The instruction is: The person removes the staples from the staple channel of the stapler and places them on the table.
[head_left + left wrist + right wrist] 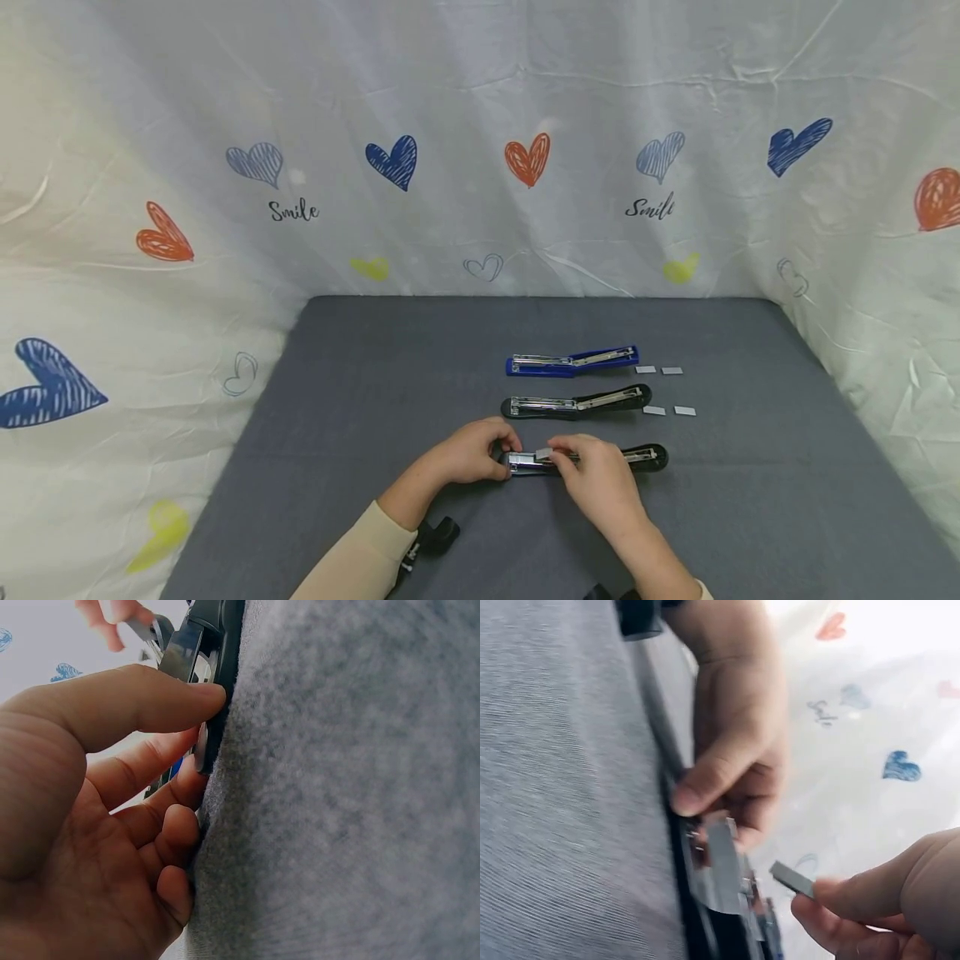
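Note:
The nearest black stapler [652,457] lies opened out on the grey cloth, its metal magazine facing up. My left hand [472,452] grips its left end between thumb and fingers; in the left wrist view the thumb presses the black base [229,634]. My right hand [600,479] pinches a small strip of staples [791,879] between thumb and forefinger. That strip is held just above the magazine, apart from it in the right wrist view. A shiny metal piece [724,870] shows at the magazine; whether it is staples I cannot tell. The right fingers hide the stapler's middle.
Behind lie another opened black stapler [540,406] and an opened blue stapler [573,364]. Two staple strips [654,410] lie by the black one and two more strips [672,371] by the blue one. A white curtain [450,225] with hearts borders the grey table [360,383].

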Tool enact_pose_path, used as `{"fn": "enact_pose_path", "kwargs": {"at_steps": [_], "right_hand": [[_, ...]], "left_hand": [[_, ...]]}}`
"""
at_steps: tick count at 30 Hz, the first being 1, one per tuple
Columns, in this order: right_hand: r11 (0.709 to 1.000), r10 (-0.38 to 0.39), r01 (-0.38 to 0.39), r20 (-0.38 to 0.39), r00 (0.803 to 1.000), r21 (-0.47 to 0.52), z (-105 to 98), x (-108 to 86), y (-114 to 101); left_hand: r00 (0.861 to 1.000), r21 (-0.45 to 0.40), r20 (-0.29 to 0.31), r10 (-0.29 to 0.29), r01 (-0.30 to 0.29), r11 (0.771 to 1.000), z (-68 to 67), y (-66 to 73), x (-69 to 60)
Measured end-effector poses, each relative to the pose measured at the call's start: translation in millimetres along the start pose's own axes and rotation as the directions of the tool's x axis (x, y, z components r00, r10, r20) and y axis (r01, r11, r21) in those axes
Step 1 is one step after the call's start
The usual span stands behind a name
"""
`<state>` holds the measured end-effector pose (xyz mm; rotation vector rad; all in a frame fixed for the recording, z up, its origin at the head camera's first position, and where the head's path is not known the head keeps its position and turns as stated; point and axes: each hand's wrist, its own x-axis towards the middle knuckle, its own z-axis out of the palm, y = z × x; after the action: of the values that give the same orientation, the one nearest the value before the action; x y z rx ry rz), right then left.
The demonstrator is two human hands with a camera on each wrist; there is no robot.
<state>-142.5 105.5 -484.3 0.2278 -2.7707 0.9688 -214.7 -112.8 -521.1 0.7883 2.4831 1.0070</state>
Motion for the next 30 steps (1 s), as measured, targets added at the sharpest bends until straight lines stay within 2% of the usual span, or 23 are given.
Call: {"fn": "enact_pose_path", "kwargs": {"at_steps": [6, 15, 23, 30], "right_hand": [[0.993, 0.078, -0.081, 0.038, 0.996, 0.083, -19.1, 3.0, -3.5], [0.986, 0.141, -0.146, 0.071, 0.987, 0.075, -48.6, 5.6, 1.5], [0.987, 0.143, -0.146, 0.041, 0.989, 0.070, -76.8, 5.1, 18.1], [0.987, 0.159, -0.158, -0.011, 0.987, 0.041, -98.6, -1.4, 43.2]], "left_hand": [[1.000, -0.032, 0.008, 0.002, -0.002, 0.999, -0.9, 0.9, 0.5], [0.999, -0.012, -0.002, 0.032, -0.032, 0.999, -1.2, -0.1, -1.0], [0.999, -0.011, 0.002, 0.045, -0.045, 0.999, -1.3, -1.9, -1.0], [0.999, -0.014, 0.007, 0.039, -0.039, 0.999, -1.4, -1.3, -0.7]]}}
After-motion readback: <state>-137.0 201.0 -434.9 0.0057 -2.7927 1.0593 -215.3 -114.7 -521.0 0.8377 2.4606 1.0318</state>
